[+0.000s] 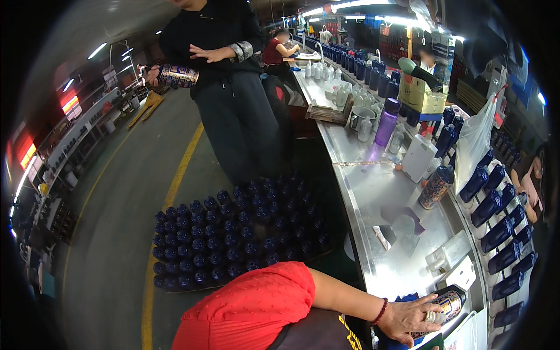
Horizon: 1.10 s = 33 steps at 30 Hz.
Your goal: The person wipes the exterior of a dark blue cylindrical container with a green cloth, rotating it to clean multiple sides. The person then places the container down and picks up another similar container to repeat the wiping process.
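Observation:
My left hand (pixel 415 318), with a bead bracelet and a ring, lies over a dark patterned bottle (pixel 450 304) on its side at the bottom right, its fingers curled round the body. Blue cloth or film (pixel 406 297) shows beside the wrist. A white box-like piece (pixel 461 274) stands just beyond the bottle. The bottle's near end is partly hidden under my hand. My right hand is out of the picture.
A metal bench (pixel 373 216) carries a purple bottle (pixel 387 122), a patterned bottle (pixel 436 188) and a mug (pixel 361 116). Dark blue bottles (pixel 504 256) line a conveyor at right; many more (pixel 233 233) stand on the floor. A standing person (pixel 233 87) holds a patterned bottle (pixel 178 76).

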### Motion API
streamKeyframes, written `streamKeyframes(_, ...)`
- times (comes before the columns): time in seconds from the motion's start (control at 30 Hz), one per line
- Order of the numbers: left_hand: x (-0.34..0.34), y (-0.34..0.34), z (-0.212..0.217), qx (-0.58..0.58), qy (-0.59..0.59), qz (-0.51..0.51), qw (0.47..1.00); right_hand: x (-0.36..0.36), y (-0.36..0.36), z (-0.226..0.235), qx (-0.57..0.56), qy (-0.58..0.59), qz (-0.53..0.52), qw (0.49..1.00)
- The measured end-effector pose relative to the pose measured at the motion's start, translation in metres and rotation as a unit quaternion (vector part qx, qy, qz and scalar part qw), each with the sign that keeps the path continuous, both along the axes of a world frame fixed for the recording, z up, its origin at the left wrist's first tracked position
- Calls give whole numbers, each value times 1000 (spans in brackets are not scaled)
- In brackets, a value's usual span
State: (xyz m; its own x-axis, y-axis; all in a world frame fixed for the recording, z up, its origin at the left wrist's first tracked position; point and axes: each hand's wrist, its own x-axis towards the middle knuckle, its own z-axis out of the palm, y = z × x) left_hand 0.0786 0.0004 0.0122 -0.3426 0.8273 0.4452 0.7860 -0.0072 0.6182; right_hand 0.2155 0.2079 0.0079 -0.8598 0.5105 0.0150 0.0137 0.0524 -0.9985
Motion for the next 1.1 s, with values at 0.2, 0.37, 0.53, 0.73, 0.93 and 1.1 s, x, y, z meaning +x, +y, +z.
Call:
streamKeyframes(0.2,-2,8,-8,180,149,20,972,3,-3,8,61,-40,7,997)
streamKeyframes(0.37,2,7,-6,175,114,24,978,6,-5,12,94,-48,0,994)
streamKeyframes(0.53,1,4,-8,72,162,47,983,2,-14,13,94,-55,-18,994)
streamKeyframes(0.73,1,7,-24,20,97,27,995,0,-14,11,84,-79,-34,993)
streamKeyframes(0.93,4,10,-28,57,184,90,977,-3,-7,-4,75,-55,-36,995)
streamKeyframes(1.1,2,7,-17,7,152,143,978,-13,-17,-7,-102,49,-84,990)
